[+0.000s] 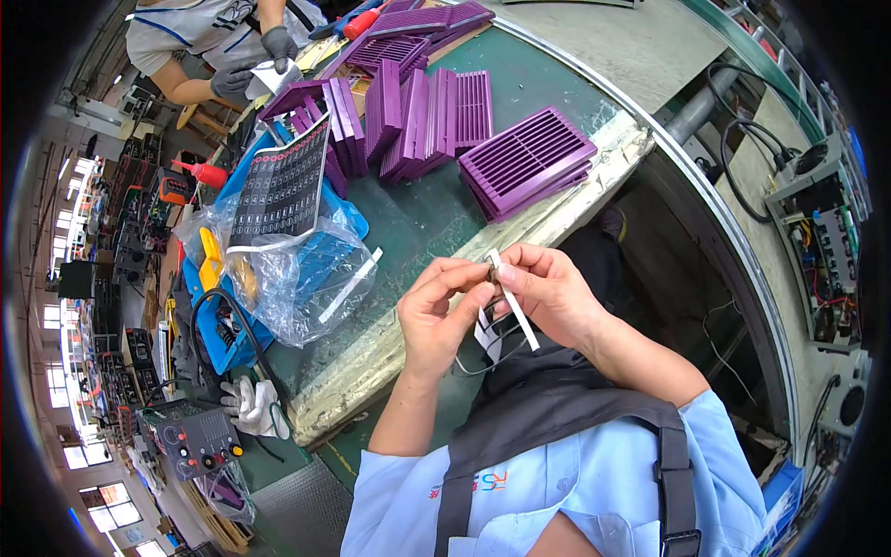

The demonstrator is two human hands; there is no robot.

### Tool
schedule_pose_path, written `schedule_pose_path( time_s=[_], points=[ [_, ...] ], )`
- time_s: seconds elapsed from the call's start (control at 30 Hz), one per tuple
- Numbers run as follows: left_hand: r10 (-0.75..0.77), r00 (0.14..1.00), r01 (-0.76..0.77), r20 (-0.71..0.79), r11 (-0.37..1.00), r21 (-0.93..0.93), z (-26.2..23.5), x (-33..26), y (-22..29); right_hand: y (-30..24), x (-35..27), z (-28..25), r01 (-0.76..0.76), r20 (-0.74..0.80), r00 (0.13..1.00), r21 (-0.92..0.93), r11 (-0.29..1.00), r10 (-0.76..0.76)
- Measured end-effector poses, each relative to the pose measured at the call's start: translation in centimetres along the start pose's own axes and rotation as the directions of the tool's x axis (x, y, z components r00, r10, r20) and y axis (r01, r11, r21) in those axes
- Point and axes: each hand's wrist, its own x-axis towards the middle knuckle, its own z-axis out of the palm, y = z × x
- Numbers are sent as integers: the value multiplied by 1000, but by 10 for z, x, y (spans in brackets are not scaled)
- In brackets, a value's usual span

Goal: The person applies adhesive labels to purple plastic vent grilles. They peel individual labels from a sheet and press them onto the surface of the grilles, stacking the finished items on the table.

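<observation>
My left hand [438,308] and my right hand [555,290] meet in front of my body, just off the table's near edge. Between my right thumb and fingers is a narrow white strip [520,320], slanting down toward my lap. The left fingertips pinch at the strip's upper end, around a small part mostly hidden by the fingers. A thin dark cord [475,371] loops below the hands, and a small white tag-like piece [487,336] hangs beside it. Purple slatted panels [529,160] are stacked on the table nearest to my hands.
More purple panels [408,139] stand across the green table [548,74]. Left lie a blue bin [223,343], clear plastic bag [320,288], black printed sheet [278,186], white gloves [255,407] and a control box [193,441]. Opposite, a co-worker's grey-gloved hand [232,84] holds white material.
</observation>
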Motion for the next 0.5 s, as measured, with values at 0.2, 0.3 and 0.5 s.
schedule_pose_path(
  time_s=[0.2, 0.3, 0.5],
  points=[
    [53, 998, -50, 16, 989, -142, -12, 5, 20, -18, 9, 27, 107, 121, 989, -171, 979, -87],
    [208, 973, -224, -104, 959, -176, -9, 16, 48, -33, 17, 60, 237, 198, 961, -243, 941, -191],
    [426, 903, -406, -59, 890, 208, -31, 28, 54, -28, 32, 78, 400, 223, 911, -265, 877, -348]
  ],
)
